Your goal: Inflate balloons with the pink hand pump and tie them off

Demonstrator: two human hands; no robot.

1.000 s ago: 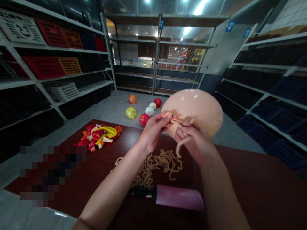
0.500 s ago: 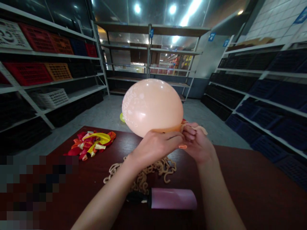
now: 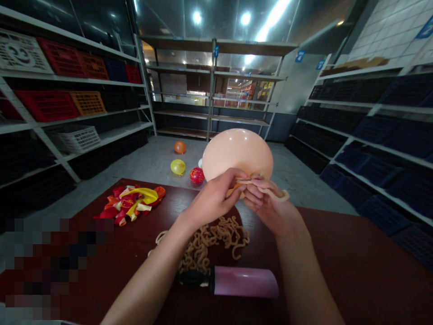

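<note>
A big inflated peach balloon (image 3: 237, 151) floats just beyond my hands, its neck hidden behind my fingers. My left hand (image 3: 223, 192) pinches one end of a beige string (image 3: 243, 181) between thumb and fingers. With fingers curled, my right hand (image 3: 265, 198) grips the same string close to the balloon; a loose end (image 3: 280, 196) hangs over the back of this hand. Below my wrists a tangled heap of beige strings (image 3: 216, 239) lies on the table. Nearer to me rests a pink hand pump (image 3: 245, 282) with a black end, on its side.
Deflated balloons (image 3: 131, 203) in several colours are piled on the left of the dark table (image 3: 338, 262). Beyond it, an orange balloon (image 3: 179, 147), a yellow one (image 3: 177, 167) and a red one (image 3: 196, 175) are on the floor. Shelves with crates (image 3: 47, 106) line both sides.
The peach balloon has swung right and away from me, uncovering balloons on the floor. My left hand has shifted slightly left, and the string now shows stretched between both hands.
</note>
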